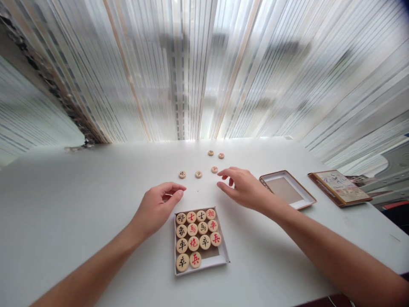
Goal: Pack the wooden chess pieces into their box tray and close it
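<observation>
One white table [76, 192], with a striped translucent curtain [198, 85] behind its far edge.

One left hand [161, 202], just beyond the far left corner of the box below; fingers curved, thumb tip close to forefinger tip with only a narrow gap, no disc visible in the pinch.

One shallow box [214, 261], white-walled, flat on the table at the near middle. Contents: fourteen pale round discs [193, 243], face up, in rows. Far three rows of four, each reading black, red, black, red; near row of two, black then red, at the left.

Five loose discs, all on the table beyond the box. First, a black-marked disc [182, 174], just beyond the left fingertips. Second, another black-marked disc [198, 174], apart from its neighbours. Third, set farther back, a small dark-marked disc [211, 152]. Fourth, a red-marked disc [214, 169], just beside the right fingertips; contact cannot be told. Fifth, a far red-marked disc [221, 156], near the third. Characters on the farthest two too small to read.

One right hand [236, 183], thumb and forefinger parted moderately, grip unfilled, pointing left.

One shallow tray [289, 190], brown floor showing, pale walls, partly behind the right forearm.

One printed box [340, 185], brown-sided, pale pictured top, by the table's right edge.
</observation>
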A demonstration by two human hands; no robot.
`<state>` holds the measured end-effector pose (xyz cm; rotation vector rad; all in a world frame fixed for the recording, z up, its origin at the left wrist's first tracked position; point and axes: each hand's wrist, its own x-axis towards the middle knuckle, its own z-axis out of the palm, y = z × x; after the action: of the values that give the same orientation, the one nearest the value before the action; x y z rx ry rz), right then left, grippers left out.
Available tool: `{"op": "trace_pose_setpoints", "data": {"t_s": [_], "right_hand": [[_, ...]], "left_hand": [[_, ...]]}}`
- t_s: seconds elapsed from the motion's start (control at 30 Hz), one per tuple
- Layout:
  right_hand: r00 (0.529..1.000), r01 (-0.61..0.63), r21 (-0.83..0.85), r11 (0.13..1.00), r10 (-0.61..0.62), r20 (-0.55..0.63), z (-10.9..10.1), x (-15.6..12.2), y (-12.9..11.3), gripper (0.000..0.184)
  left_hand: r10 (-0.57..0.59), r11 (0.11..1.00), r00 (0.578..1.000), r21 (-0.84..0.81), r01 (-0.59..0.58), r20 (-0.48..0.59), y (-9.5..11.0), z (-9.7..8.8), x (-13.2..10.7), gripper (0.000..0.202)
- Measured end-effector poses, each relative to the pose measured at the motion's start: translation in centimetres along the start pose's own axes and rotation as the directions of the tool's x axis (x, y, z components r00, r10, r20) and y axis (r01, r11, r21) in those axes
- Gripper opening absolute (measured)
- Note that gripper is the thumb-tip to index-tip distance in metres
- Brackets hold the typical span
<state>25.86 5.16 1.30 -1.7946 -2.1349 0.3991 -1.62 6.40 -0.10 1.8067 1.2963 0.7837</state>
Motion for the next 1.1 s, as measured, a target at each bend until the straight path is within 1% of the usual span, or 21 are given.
{"op": "trace_pose_setpoints", "data": {"t_s": [0.07,0.13,0.3,0.37,0.47,0.57,0.7,0.83,0.9,0.97,1.03,1.1], "right_hand": [[0.999,-0.039,-0.03,0.999,0.039,-0.008,0.5,1.5,0.8,0.031],[0.997,-0.068,-0.048,0.996,0.067,-0.027,1.2,2.5,1.2,0.032],[0.984,-0.15,-0.056,0.987,0.143,-0.108,2.5,3.7,1.4,0.046],[0.973,-0.191,-0.051,0.98,0.182,-0.144,2.6,4.1,1.5,0.05],[0.956,-0.242,-0.056,0.969,0.229,-0.181,2.6,5.0,2.1,0.049],[0.951,-0.261,-0.083,0.962,0.241,-0.192,2.7,5.8,2.8,0.051],[0.96,-0.235,-0.128,0.963,0.21,-0.182,2.7,6.2,3.4,0.051],[0.969,-0.191,-0.144,0.971,0.163,-0.188,2.2,5.3,3.8,0.038],[0.973,-0.168,-0.134,0.977,0.143,-0.181,1.8,4.8,4.1,0.036],[0.983,-0.132,-0.117,0.984,0.115,-0.141,1.4,4.3,4.4,0.042],[0.994,-0.088,-0.101,0.991,0.08,-0.074,0.9,4.0,4.7,0.047],[0.999,-0.048,-0.09,0.995,0.047,-0.007,0.4,3.8,4.9,0.04]], "left_hand": [[0.007,1.0,1.0,0.016,-0.007,-0.012,0.0,0.3,1.0,0.032],[0.019,1.0,1.0,-0.01,-0.02,-0.023,0.0,0.6,2.1,0.032],[0.073,0.995,0.997,-0.069,-0.073,0.002,0.0,1.9,4.2,0.035],[0.096,0.993,0.995,-0.065,-0.096,-0.017,-0.2,2.4,4.4,0.034],[0.122,0.99,0.991,-0.056,-0.125,-0.058,-0.6,2.8,4.3,0.031],[0.135,0.989,0.99,-0.056,-0.137,-0.045,-1.0,2.8,4.0,0.028],[0.153,0.987,0.988,-0.054,-0.154,-0.009,-1.1,2.8,3.8,0.028],[0.168,0.984,0.986,-0.06,-0.169,-0.013,-1.3,2.8,3.8,0.027],[0.185,0.981,0.983,-0.057,-0.185,-0.015,-1.4,2.9,3.9,0.026],[0.195,0.979,0.981,-0.053,-0.196,-0.01,-1.5,2.9,4.0,0.024],[0.195,0.98,0.981,-0.051,-0.195,-0.006,-1.6,3.0,4.1,0.024],[0.193,0.98,0.981,-0.051,-0.193,-0.006,-1.5,3.0,4.1,0.023]]}}
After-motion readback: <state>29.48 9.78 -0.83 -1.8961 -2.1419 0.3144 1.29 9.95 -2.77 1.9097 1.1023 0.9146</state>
